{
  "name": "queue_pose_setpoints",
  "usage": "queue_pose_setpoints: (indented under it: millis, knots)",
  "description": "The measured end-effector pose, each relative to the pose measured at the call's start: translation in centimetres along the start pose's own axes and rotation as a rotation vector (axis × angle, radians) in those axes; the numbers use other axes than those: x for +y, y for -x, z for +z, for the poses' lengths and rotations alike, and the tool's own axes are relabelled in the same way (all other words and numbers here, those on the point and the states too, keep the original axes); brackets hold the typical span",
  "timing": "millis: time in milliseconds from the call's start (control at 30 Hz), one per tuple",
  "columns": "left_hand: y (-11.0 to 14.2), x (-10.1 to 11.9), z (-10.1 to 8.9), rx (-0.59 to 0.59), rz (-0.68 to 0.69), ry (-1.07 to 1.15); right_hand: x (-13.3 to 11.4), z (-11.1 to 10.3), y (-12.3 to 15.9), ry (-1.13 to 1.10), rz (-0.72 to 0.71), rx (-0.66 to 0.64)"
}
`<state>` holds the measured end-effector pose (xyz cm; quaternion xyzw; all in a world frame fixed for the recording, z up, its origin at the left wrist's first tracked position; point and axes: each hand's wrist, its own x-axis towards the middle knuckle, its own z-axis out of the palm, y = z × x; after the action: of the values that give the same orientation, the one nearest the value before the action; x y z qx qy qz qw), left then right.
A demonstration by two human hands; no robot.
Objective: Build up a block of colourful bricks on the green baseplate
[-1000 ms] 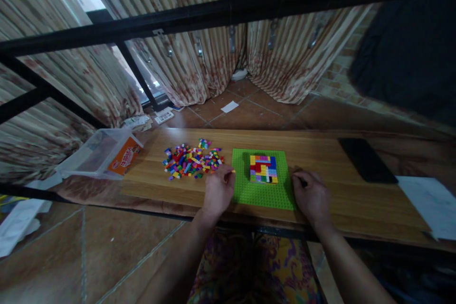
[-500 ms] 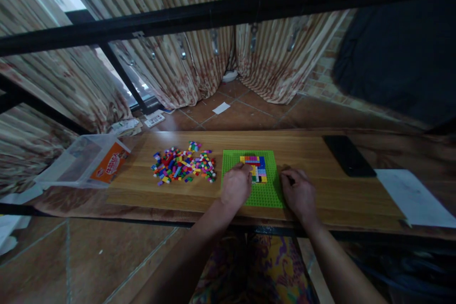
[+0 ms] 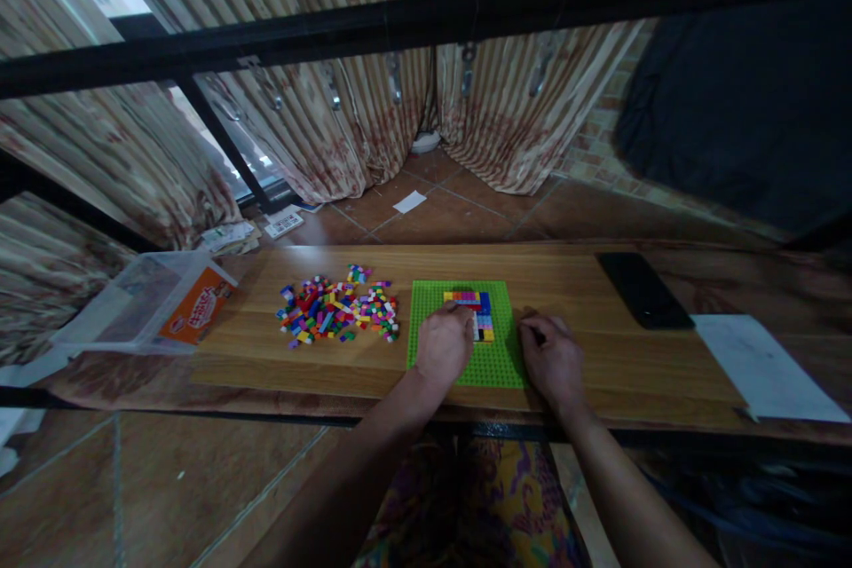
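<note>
Squarish brick build [image 3: 485, 309] aligned with baseplate [image 3: 496, 367], left fingers [image 3: 459, 312], right fingers [image 3: 531, 326] curled, holds unclear

Left hand [image 3: 443, 344]: off the green baseplate's [image 3: 493, 368] left edge, now center frame over the brick build's [image 3: 485, 306] left part. Yellow bit at its fingertips now out of sight. Whole tabletop [image 3: 552, 271] shifted left in frame.

blocks [image 3: 484, 318] partly hidden behind l hand [image 3: 443, 344]

Green baseplate [image 3: 493, 368], multicoloured bricks [image 3: 319, 309], striped curtains [image 3: 379, 115].
</note>
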<state>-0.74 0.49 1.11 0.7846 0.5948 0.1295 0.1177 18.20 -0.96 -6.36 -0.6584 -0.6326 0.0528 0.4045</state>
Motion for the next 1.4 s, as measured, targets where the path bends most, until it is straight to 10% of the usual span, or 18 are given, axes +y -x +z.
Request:
queue_pose_setpoints:
  millis: [433, 967, 1400]
  knots:
    - [0.4, -0.7, 1.6, 0.202, -0.072, 0.123, 0.2, 0.0, 0.0, -0.003, -0.004, -0.012]
    - [1.8, -0.6, 1.9, 0.1, 0.189, -0.273, 0.2, 0.0, 0.0, 0.014, -0.012, -0.008]
    - [5.4, -2.3, 1.7, 0.187, 0.09, -0.034, 0.3, 0.0, 0.1, 0.027, -0.035, 0.017]
